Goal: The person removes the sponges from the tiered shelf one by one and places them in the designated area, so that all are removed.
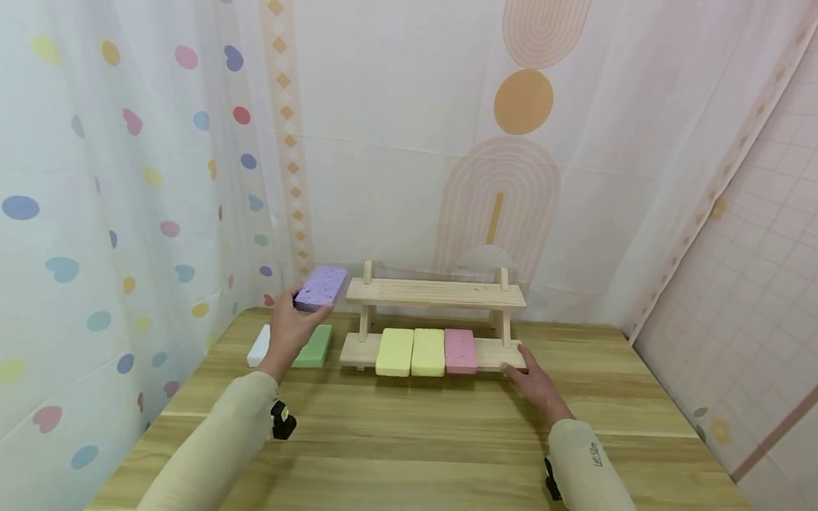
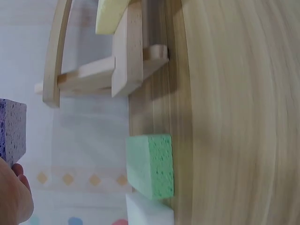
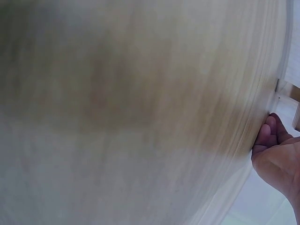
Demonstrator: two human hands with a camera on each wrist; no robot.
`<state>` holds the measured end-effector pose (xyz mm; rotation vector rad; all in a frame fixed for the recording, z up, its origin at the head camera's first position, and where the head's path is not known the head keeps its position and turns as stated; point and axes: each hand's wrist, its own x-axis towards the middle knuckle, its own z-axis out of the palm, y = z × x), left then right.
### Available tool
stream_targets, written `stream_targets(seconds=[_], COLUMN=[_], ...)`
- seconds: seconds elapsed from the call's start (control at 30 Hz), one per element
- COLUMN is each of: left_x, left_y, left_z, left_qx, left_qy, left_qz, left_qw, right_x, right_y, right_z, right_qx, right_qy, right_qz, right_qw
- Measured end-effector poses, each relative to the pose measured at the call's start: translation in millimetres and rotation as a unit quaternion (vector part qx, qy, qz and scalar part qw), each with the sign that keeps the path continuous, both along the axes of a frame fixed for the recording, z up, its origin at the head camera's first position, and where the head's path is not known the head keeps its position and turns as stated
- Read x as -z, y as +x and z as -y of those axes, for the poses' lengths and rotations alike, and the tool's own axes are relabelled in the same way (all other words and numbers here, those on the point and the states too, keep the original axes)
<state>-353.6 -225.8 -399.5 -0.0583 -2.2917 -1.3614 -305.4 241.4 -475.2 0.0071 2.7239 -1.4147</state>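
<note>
- Purple sponge [image 1: 322,285]: left of frame centre, edges grasped by fingers of the left hand [image 1: 292,330], likely leaving its underside free.
- Right hand [image 1: 538,383]: fingers seemingly grip the wooden shelf [image 1: 434,292], perhaps steadying it.

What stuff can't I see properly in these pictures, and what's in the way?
- Head view: part of the green rectangular sponge, hidden by the left hand.
- Left wrist view: the rest of the purple rectangular sponge, cut off by the left edge.
- Left wrist view: most of a pale yellow sponge, cut off by the top edge.
- Right wrist view: the light wooden tabletop's grain, blurred.
</note>
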Motion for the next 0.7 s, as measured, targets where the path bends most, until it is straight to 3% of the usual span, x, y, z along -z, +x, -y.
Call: stream_targets(seconds=[0.37,0.7], left_x=[4.6,10.4], left_y=[9.9,13.9], left_z=[31.8,66.7], left_qx=[-0.057,-0.093], left_qy=[-0.021,-0.021], left_qz=[0.030,0.017], left_qw=[0.9977,0.9953], right_x=[1.7,0.6], right_y=[-2.1,-2.1], right_z=[-1.2,-0.4], right_qx=[-0.003,-0.006], right_qy=[0.007,-0.002], right_qz=[-0.003,-0.004], right_qw=[1.000,1.000])
